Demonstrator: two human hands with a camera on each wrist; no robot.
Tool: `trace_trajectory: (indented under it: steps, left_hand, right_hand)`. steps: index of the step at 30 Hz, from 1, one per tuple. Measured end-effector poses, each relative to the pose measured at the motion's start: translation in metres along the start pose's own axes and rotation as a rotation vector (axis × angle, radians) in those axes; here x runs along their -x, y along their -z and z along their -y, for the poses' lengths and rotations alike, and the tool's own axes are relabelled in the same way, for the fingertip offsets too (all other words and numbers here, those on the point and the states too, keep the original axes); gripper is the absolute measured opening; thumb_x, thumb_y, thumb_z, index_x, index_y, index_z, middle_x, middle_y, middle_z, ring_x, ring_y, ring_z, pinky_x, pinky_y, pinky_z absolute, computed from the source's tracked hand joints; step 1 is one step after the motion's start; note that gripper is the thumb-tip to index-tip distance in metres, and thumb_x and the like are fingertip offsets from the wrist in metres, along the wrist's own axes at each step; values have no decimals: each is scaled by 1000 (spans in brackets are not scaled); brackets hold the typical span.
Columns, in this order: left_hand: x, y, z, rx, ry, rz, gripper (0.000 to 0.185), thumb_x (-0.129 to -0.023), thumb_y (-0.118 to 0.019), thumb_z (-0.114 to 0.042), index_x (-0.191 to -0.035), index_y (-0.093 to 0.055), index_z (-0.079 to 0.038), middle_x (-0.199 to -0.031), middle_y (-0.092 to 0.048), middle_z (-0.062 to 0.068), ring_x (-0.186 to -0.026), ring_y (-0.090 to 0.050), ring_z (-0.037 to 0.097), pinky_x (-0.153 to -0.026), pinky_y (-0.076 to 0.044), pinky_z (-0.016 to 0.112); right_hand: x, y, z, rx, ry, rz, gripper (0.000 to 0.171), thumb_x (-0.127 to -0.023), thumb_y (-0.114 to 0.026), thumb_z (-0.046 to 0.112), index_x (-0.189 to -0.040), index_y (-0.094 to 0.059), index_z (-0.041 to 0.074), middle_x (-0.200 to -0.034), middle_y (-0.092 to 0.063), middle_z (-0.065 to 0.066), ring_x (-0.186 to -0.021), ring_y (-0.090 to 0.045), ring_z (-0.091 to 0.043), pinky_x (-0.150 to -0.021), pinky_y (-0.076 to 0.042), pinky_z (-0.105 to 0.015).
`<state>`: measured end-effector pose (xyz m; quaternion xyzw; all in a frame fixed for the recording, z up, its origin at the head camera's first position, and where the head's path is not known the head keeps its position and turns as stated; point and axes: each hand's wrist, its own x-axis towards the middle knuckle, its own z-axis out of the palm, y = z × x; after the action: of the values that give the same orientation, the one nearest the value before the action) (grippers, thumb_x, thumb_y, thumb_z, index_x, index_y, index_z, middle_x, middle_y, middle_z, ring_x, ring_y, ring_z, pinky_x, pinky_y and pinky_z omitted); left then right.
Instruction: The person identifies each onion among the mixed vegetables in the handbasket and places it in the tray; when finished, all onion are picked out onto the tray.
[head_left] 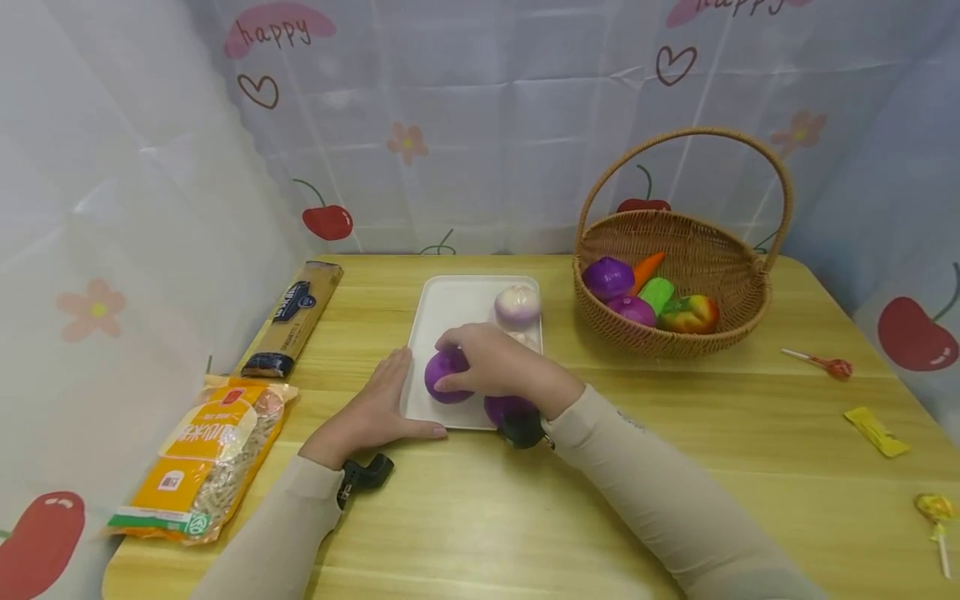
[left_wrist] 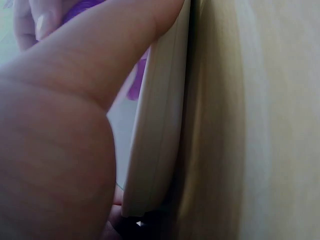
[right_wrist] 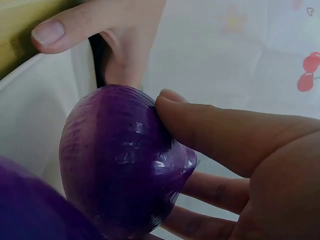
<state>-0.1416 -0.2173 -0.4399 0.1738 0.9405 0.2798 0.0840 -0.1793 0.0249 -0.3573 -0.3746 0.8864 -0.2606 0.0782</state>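
Your left hand (head_left: 375, 408), left of centre in the head view, lies flat with straight fingers against the left rim of the white rectangular plastic tray (head_left: 450, 304). It grips nothing. The left wrist view shows the tray edge (left_wrist: 160, 125) pressed by the hand (left_wrist: 60, 150) and standing on the light wooden table (head_left: 675, 467). Treat this hand as a brace: the tray looks light and likely to slide on the smooth wood.

Your right hand (head_left: 498, 367), at centre frame, is curled over the glossy purple onion-shaped toy (head_left: 444, 379), which sits in the lower part of the tray. The right wrist view shows the thumb and fingers (right_wrist: 215, 125) pinching the toy (right_wrist: 120, 160) on opposite sides, so the grip is closed on it.

Handling judgement: the toy appears to be hollow moulded plastic, hence light and stiff, not fragile. Its skin is shiny and ribbed, so expect some slip under a fingertip pinch. Take hold across the widest part, thumb opposite the fingers, and avoid the tapered end.

A second purple piece (head_left: 508, 408) lies under your right wrist at the tray's lower edge, and a pale white-and-lilac bulb toy (head_left: 517, 305) sits at the tray's upper right. Keep clear of both when lifting.

At right of frame, the woven wicker basket (head_left: 750, 308) holds further toy vegetables.
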Motion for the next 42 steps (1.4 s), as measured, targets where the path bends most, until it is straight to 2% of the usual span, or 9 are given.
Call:
trace_trajectory:
  steps: [7,18,27,35,42]
  left_hand:
    - [-1,-2,3,6,-12,1,148,-72,-83,-77,-166,-4,5,-173,-2,23,-158,4,36,-126,-5,54]
    - [-1,-2,2,-7,1,9,149,-71,-82,-79,-167,-3,3,-173,-1,22,-159,4,36,-126,-6,54]
    - [0,-2,1,-5,5,5,149,-71,-83,-78,-167,-3,3,-173,-2,22,-158,3,37,-125,-8,55]
    - [2,-1,1,14,9,-2,149,-69,-84,-78,-168,-3,1,-174,-3,20,-159,2,34,-125,-8,55]
    - [-1,-2,2,10,-23,-16,149,-70,-85,-76,-167,-5,2,-173,-5,22,-159,1,37,-126,-8,55]
  right_hand:
    - [-2,-7,-3,5,-24,31,55,-94,-84,31,-136,-67,0,-128,-69,-12,-120,-62,-26,-108,-47,-39]
    - [-1,-12,-7,32,-18,55,54,-94,-84,33,-135,-68,3,-128,-70,-8,-120,-63,-23,-109,-46,-37]
    - [0,-6,-8,30,-33,48,56,-94,-83,36,-137,-68,5,-132,-70,-8,-123,-64,-24,-108,-47,-37]
    - [2,5,-10,49,31,-5,55,-95,-82,35,-135,-67,0,-133,-69,-14,-128,-61,-28,-112,-45,-40]
    - [8,22,-13,32,16,-96,52,-97,-80,37,-134,-69,3,-132,-69,-11,-120,-65,-29,-104,-51,-41]
